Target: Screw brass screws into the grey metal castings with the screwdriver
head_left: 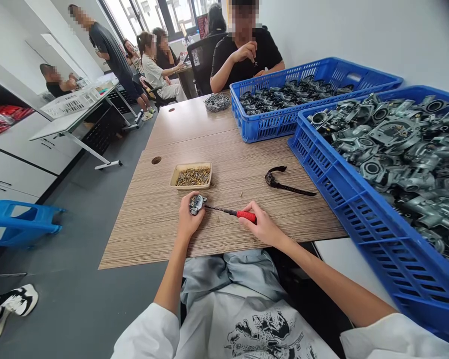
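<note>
My left hand (189,219) is closed around a small grey metal carburetor body (197,203) near the table's front edge. My right hand (261,224) grips the red handle of a screwdriver (246,216). The screwdriver's dark shaft points left, and its tip meets the right side of the carburetor body; whether it sits in a screw is too small to tell. Just beyond my left hand stands a cream tray (174,187) filled with small brass pieces (193,176). One loose brass piece (218,219) lies below the shaft, another (241,194) beyond it.
A black wristwatch (271,178) lies on the wooden table (134,219). To the right, a blue crate (322,167) holds many metal carburetor bodies; a second blue crate (249,130) stands behind it. Across the table sits a person (224,65) beside a round container of small parts (217,102).
</note>
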The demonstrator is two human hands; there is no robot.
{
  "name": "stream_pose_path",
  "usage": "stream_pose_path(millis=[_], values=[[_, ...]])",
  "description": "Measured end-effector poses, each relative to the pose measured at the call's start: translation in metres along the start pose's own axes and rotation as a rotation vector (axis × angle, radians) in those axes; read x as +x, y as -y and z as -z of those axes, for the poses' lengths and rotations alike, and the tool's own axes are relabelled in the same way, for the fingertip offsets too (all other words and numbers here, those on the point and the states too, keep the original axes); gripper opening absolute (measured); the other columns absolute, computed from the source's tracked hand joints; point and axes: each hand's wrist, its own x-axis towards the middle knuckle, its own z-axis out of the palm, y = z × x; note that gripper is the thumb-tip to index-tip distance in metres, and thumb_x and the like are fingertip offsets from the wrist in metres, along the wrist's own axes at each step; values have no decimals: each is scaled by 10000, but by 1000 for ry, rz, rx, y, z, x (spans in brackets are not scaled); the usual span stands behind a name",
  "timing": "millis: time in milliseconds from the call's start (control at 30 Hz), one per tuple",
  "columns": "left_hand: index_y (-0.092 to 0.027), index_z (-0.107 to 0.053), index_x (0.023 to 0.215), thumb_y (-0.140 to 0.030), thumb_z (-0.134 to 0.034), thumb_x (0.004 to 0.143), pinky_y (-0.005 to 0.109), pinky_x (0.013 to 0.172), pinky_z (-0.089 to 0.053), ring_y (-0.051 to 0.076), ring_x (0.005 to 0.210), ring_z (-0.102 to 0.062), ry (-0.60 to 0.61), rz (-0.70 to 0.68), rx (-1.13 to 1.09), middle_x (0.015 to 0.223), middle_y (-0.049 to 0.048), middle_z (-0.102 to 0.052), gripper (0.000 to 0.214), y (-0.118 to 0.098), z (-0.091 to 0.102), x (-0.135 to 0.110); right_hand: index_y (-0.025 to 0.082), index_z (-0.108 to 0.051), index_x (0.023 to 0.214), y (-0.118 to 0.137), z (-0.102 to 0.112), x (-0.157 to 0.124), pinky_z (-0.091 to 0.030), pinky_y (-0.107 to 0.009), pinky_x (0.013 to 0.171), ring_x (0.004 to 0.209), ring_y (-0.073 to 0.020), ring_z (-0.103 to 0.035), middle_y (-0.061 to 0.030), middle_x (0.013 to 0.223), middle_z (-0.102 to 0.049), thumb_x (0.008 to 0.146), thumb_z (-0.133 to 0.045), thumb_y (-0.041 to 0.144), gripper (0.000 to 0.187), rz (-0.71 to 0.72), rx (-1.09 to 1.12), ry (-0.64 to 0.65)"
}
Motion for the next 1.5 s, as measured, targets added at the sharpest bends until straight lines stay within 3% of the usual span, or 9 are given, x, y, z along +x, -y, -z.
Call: stream_pose_path(millis=[267,533,667,833,1300,1500], values=[[-235,-586,1277,-183,-649,796,393,1041,-495,242,1127,-648,20,68,-15,1203,60,-681,487,-4,1,-1,224,-594,897,3,-2,1,-394,-284,642,648,-161,-532,28,697,-611,969,-620,527,312,-22,1,-70],[-230,-588,1273,-209,-655,798,369,995,-513,225,1051,-667,32,105,-30,1158,54,-694,480,-8,3,-1,235,-593,1093,-1,-4,0,-419,-312,701,678,-188,-559,9,752,-637,1027,-518,518,300,47,-32,-7],[-241,-586,1279,-219,-663,804,340,955,-512,203,995,-661,34,122,-39,1147,38,-691,483,-9,4,-1,254,-488,1193,1,-3,-3,-383,-301,654,583,-175,-484,70,656,-518,980,-596,445,306,47,-63,37],[-247,-580,1284,-243,-681,801,324,900,-513,187,920,-652,31,147,-50,1101,28,-692,493,-4,4,-2,250,-434,1130,0,-3,-4,-346,-279,635,562,-151,-425,95,650,-416,972,-572,355,235,54,-63,56],[-241,-570,1295,-288,-697,823,367,990,-506,222,1062,-654,49,135,-71,1200,64,-674,492,-3,5,-1,243,-497,973,0,-3,0,-365,-282,638,624,-164,-492,47,710,-540,1017,-530,484,247,47,-26,-14],[-242,-572,1285,-275,-688,820,359,974,-508,216,1042,-648,40,127,-65,1204,63,-668,480,-6,5,0,243,-519,1065,2,-3,-1,-373,-289,644,601,-162,-480,50,717,-553,1007,-543,466,233,64,-31,22]])
